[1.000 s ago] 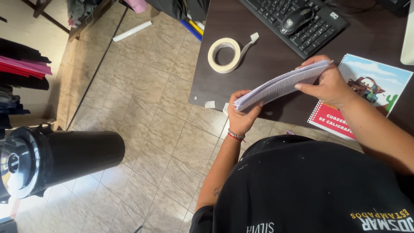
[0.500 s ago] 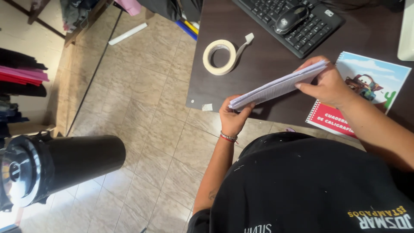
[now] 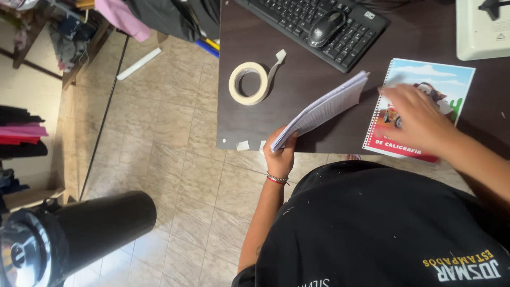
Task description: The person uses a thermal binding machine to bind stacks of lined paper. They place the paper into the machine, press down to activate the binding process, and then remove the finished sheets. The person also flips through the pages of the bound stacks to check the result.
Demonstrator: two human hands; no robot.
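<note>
My left hand grips the near end of a thick stack of white lined sheets, held slanted over the front edge of the dark brown desk. My right hand is off the stack and hovers, blurred, over a spiral-bound notebook with a colourful cartoon cover, fingers spread. It holds nothing. A roll of beige masking tape lies on the desk to the left of the stack, with a loose tail sticking up.
A black keyboard with a black mouse on it sits at the back of the desk. A beige device stands far right. A black cylindrical flask is at lower left over the tiled floor. Folded clothes lie left.
My right hand let go of the far end of the paper stack and moved right onto the notebook. The left hand still holds the stack, tilted a bit higher.
</note>
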